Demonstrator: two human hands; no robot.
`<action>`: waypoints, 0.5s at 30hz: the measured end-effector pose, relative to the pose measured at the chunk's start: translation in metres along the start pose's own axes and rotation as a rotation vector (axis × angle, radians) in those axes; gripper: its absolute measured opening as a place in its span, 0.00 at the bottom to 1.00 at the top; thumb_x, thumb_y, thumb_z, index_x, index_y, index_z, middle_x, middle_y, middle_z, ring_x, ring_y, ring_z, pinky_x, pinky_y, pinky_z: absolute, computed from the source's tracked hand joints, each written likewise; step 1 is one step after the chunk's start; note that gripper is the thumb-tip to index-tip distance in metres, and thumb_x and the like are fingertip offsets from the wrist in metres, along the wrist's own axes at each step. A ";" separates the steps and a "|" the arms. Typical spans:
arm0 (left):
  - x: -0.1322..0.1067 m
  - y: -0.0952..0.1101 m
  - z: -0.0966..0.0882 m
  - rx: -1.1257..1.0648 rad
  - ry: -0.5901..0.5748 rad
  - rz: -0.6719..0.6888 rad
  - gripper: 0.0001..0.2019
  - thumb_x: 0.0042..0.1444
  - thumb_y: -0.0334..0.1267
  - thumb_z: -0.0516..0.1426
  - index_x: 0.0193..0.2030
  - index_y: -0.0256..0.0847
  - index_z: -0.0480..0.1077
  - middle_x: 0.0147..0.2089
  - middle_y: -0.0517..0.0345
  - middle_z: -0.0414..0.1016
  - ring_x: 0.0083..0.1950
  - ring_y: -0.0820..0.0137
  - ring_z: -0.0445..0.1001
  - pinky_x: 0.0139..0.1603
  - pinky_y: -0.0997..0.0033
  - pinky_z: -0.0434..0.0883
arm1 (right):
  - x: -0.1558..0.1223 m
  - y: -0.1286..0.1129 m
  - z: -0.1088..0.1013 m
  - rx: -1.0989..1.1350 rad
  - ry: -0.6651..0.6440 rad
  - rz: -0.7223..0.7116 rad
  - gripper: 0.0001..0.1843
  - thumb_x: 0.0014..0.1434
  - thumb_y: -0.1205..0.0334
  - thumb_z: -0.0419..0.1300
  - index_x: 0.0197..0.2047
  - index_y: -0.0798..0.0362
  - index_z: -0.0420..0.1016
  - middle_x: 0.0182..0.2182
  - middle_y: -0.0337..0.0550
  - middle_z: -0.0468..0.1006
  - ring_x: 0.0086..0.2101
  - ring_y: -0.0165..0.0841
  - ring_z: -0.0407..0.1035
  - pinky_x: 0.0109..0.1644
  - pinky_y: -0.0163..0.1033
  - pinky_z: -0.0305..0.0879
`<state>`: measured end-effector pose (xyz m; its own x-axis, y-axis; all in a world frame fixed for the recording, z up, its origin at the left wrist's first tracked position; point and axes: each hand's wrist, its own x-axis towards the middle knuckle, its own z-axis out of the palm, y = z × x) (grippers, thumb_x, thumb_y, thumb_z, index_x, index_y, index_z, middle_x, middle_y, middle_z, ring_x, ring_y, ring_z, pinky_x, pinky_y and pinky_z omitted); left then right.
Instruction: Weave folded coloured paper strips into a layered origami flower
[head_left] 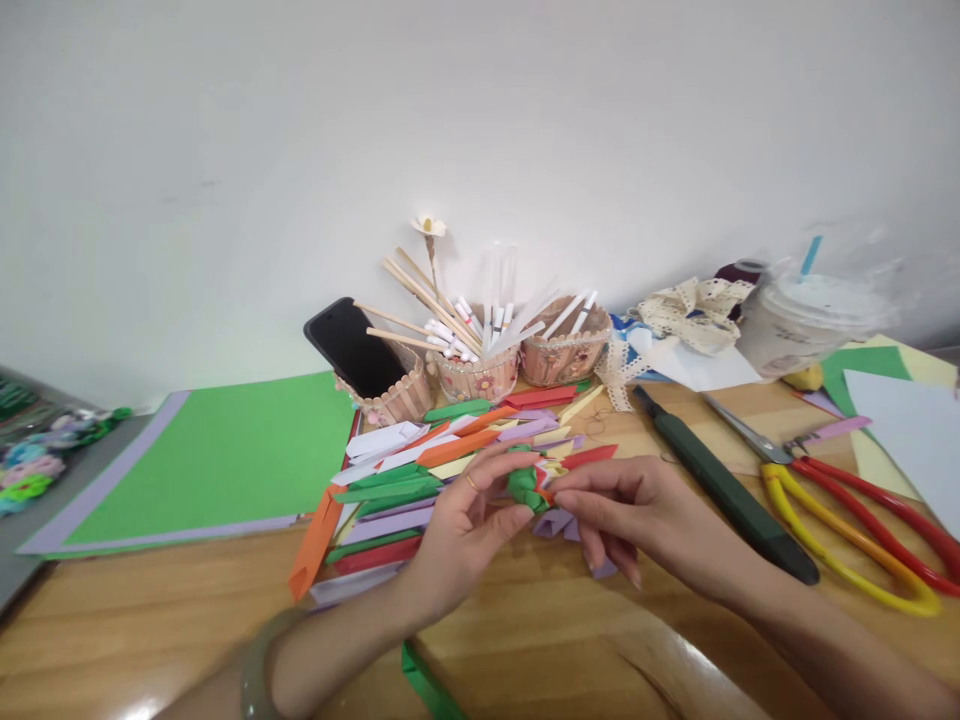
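Observation:
My left hand (469, 525) and my right hand (637, 515) meet over the wooden table (525, 640), both pinching a small folded paper piece (531, 487) of green, red and purple strips. The left thumb and fingers close on its green side; a ring shows on one finger. The right fingertips grip its red and purple side. Just behind lies a pile of folded coloured paper strips (420, 460).
A green paper sheet (217, 460) lies at left. Small baskets with wooden sticks (480, 370) and a phone (349, 345) stand at the wall. A dark green utility knife (720, 485), red and yellow scissors (847, 520), lace and a lidded cup (802, 320) lie at right.

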<state>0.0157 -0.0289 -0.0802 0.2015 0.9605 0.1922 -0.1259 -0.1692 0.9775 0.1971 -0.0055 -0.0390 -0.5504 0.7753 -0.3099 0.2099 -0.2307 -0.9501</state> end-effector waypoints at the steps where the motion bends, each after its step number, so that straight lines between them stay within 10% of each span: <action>1: 0.000 0.000 0.000 -0.001 0.001 0.002 0.15 0.50 0.37 0.59 0.46 0.46 0.70 0.53 0.54 0.68 0.58 0.64 0.63 0.58 0.65 0.60 | 0.000 0.000 0.000 -0.004 0.003 0.001 0.20 0.52 0.48 0.57 0.32 0.59 0.74 0.14 0.35 0.71 0.12 0.19 0.58 0.15 0.24 0.54; 15: -0.002 -0.003 0.000 0.051 0.019 -0.043 0.16 0.51 0.37 0.59 0.47 0.48 0.70 0.57 0.53 0.64 0.60 0.63 0.60 0.59 0.61 0.59 | -0.003 -0.002 0.015 -0.414 0.298 -0.246 0.13 0.54 0.59 0.53 0.28 0.57 0.75 0.14 0.37 0.69 0.14 0.24 0.60 0.17 0.28 0.55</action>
<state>0.0157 -0.0305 -0.0838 0.1869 0.9711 0.1484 -0.0681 -0.1379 0.9881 0.1862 -0.0160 -0.0372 -0.3838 0.9234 -0.0001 0.4370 0.1815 -0.8810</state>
